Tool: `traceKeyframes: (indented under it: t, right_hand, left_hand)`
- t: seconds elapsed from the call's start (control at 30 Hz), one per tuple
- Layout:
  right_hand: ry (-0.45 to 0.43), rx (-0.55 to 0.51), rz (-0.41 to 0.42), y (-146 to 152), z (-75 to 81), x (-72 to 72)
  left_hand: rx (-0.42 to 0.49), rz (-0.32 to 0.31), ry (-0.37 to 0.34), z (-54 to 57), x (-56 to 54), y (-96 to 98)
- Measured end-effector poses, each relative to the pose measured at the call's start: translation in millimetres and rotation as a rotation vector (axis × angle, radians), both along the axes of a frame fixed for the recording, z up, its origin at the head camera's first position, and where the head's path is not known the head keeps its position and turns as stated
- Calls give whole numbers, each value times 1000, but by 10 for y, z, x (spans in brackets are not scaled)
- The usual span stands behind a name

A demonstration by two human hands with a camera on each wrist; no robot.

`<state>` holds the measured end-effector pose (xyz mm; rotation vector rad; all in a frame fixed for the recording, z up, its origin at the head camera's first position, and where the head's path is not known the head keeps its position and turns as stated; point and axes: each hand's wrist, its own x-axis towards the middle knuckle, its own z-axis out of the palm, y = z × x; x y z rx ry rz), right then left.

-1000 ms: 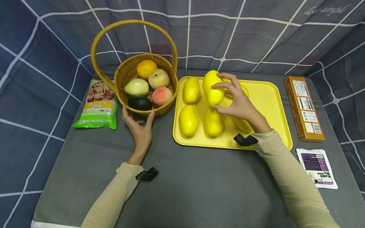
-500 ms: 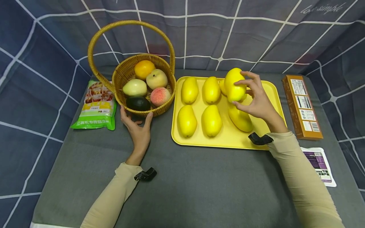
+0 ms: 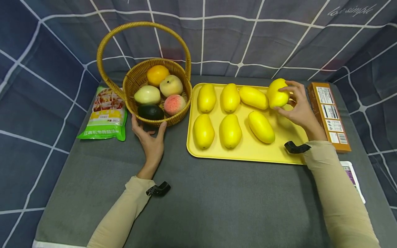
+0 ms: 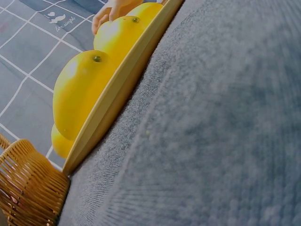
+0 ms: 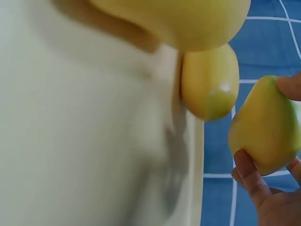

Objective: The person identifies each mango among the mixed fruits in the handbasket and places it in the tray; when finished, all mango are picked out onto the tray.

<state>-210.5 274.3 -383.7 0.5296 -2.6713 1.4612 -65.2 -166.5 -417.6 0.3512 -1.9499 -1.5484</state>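
Note:
In the head view my right hand (image 3: 299, 105) pinches a yellow mango (image 3: 277, 93) between thumb and fingertips, over the back right of the yellow tray (image 3: 223, 156). The right wrist view shows this held mango (image 5: 265, 127) apart from the tray surface, with a greenish side. Several more mangoes, such as the slanted one (image 3: 261, 127), lie on the tray. My left hand (image 3: 150, 143) touches the front of the wicker basket (image 3: 183, 119), its thumb and fingers spread along the outside below the rim. The left wrist view does not show the left hand.
Inside the basket lie an orange (image 3: 157, 75), a dark avocado (image 3: 150, 112), a pink peach (image 3: 174, 104) and other pale fruit. A green food bag (image 3: 105, 115) sits left of it. Right of the tray are a brown box (image 3: 329, 117) and a partly covered white packet (image 3: 353, 181).
My right hand has carried the held mango rightward across the tray, uncovering the mangoes beneath its earlier path. The right sleeve now covers more of the white packet. The left hand stays at the basket.

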Motion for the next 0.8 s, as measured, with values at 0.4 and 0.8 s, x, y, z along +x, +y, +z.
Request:
traceKeyframes:
  t: [0.4,0.8]
  right_hand:
    - [-77,33,59,63,-109,55]
    - [-46,110,89,-61,-32,173]
  left_hand:
    - [-8,13,-9,-300,-82,-114]
    - [6,-4,-8,-25,-4,-4]
